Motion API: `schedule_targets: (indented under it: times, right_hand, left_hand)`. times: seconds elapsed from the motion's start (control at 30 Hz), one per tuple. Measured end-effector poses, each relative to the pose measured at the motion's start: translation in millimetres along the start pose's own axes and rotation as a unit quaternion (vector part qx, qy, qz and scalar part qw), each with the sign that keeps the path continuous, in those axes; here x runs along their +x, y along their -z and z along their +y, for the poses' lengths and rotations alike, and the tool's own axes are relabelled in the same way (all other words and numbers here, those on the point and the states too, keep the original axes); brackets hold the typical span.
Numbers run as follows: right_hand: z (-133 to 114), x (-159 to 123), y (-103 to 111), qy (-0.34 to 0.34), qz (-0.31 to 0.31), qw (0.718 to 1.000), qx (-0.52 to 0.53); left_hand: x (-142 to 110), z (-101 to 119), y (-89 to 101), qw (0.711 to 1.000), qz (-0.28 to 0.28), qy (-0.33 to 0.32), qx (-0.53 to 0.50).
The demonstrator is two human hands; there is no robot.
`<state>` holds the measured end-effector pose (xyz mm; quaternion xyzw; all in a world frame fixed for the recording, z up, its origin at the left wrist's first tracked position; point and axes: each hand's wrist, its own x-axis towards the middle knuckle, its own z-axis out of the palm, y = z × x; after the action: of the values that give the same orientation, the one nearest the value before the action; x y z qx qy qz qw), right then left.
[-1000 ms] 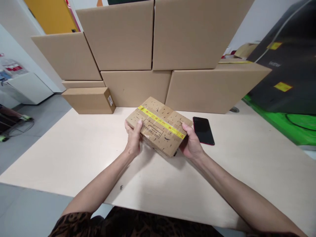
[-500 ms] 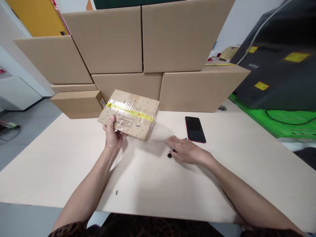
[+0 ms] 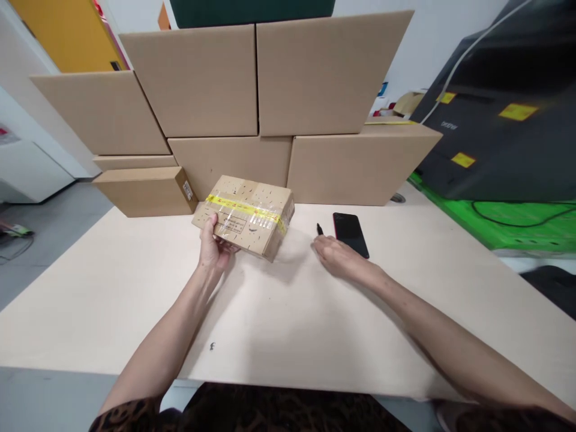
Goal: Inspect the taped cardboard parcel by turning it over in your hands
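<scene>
My left hand (image 3: 213, 247) grips the near left edge of a small cardboard parcel (image 3: 252, 207) sealed with yellow tape and clear tape, holding it tilted just above the pale table (image 3: 288, 318). My right hand (image 3: 335, 257) is closed around a black marker (image 3: 319, 229) whose tip sticks out toward the parcel. The right hand sits a short way right of the parcel. A black phone (image 3: 350, 234) lies flat on the table just beyond that hand.
Large plain cardboard boxes (image 3: 252, 90) are stacked like a wall along the table's far edge, with a smaller box (image 3: 144, 191) at the left. A black machine (image 3: 504, 120) on a green mat (image 3: 517, 222) stands at the right.
My right hand let go of the parcel, picked the black marker off the table and raised it. My left hand carried the parcel left and now holds it alone.
</scene>
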<state>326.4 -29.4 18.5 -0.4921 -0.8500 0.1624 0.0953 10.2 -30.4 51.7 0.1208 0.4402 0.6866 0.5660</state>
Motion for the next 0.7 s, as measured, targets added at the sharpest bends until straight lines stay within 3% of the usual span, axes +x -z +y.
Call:
schedule_targets:
  times: [0.13,0.2,0.23,0.3,0.37,0.47,0.6,0.7]
  right_hand:
    - [6,16,8,-0.009,0.063,0.996,0.062]
    - [-8,21,11,-0.015,0.115,0.975,0.188]
    - [-19,24,12,-0.025,0.148,0.940,0.307]
    - [-42,31,16,-0.038,0.183,0.831,0.524]
    - [-61,40,20,-0.044,0.191,0.778,0.597]
    - [-75,48,28,-0.056,0.158,0.772,0.613]
    - [-76,46,30,-0.085,0.049,0.782,0.616]
    - [-81,43,26,-0.090,0.028,0.760,0.644]
  left_hand:
    - [-5,-1,-4.6,1.000,0.005,0.017,-0.001]
    - [-5,-3,-4.6,1.000,-0.014,0.016,-0.008]
    - [-5,-5,-4.4,0.999,-0.030,0.015,-0.012]
    - [-5,-8,-3.8,0.998,-0.066,0.010,-0.019]
    - [-4,-10,-3.3,0.995,-0.093,0.001,-0.026]
    - [-1,-7,-2.1,0.993,-0.109,-0.033,-0.040]
    - [2,0,0.3,0.988,-0.127,-0.083,-0.032]
    - [-2,-2,1.1,0.984,-0.132,-0.116,-0.005]
